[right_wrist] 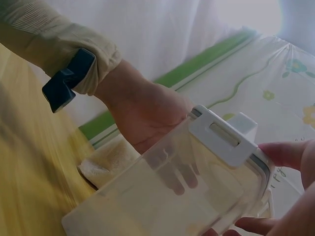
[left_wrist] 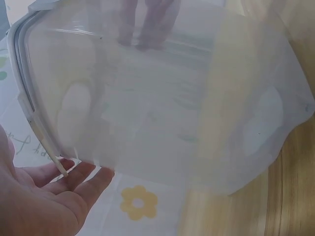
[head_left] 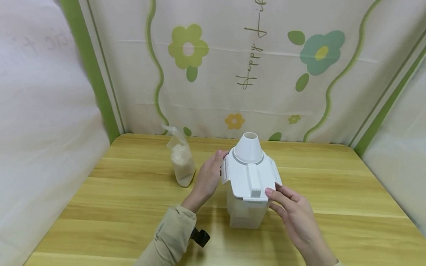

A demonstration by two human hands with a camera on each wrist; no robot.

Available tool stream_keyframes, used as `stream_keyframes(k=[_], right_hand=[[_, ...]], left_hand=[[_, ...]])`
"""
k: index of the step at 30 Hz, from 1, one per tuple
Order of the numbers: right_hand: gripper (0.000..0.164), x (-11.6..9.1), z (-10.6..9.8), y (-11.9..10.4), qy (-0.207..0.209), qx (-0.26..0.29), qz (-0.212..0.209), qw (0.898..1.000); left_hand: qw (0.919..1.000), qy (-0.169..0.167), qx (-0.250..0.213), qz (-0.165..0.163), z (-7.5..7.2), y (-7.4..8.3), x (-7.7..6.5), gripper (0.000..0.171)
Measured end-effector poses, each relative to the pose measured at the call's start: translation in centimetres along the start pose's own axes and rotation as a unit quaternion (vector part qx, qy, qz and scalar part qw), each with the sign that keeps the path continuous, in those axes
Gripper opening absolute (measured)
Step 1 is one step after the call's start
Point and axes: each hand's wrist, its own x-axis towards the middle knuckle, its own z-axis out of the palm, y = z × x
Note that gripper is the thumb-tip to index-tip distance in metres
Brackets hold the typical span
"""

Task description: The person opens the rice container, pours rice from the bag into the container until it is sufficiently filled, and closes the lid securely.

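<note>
A translucent plastic storage container (head_left: pixel 248 213) stands on the table, with a white lid (head_left: pixel 240 177) that carries a cone-shaped spout (head_left: pixel 248 149) and a raised handle. My left hand (head_left: pixel 208 177) holds its far left side; in the left wrist view the fingers (left_wrist: pixel 81 182) curl about a side clip (left_wrist: pixel 42 132) that tilts away from the wall. At the near right corner, my right hand (head_left: pixel 296 217) grips the lid's edge, thumb on top and fingers below. A front clip (right_wrist: pixel 224 135) shows in the right wrist view. Some fingertips are visible only through the walls.
A clear bag of pale, grainy or powdery stuff (head_left: pixel 182 163) stands left of the container, near my left hand. A black strap mount (head_left: pixel 200 237) sits on the left wrist. Printed cloth (head_left: pixel 209 90) hangs behind the wooden table (head_left: pixel 127 201) and at both sides.
</note>
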Motion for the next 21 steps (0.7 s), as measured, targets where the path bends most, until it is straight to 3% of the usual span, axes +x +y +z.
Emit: stream_keyframes(k=[6,15,21], right_hand=[[0.049,0.3,-0.4,-0.1,-0.005,0.008,-0.002,1.0],[0.016,0.6,-1.2,-0.3,-0.011,0.006,-0.011,1.0],[0.014,1.5,-2.1,-0.5,-0.01,-0.016,-0.017,1.0]], left_hand=[[0.9999,0.011,0.002,0.011,-0.1,0.1,-0.5,0.06],[0.9995,0.027,-0.014,-0.002,0.1,0.6,-1.5,0.058],[0.9978,0.065,-0.01,0.004,0.6,1.0,-2.5,0.057]])
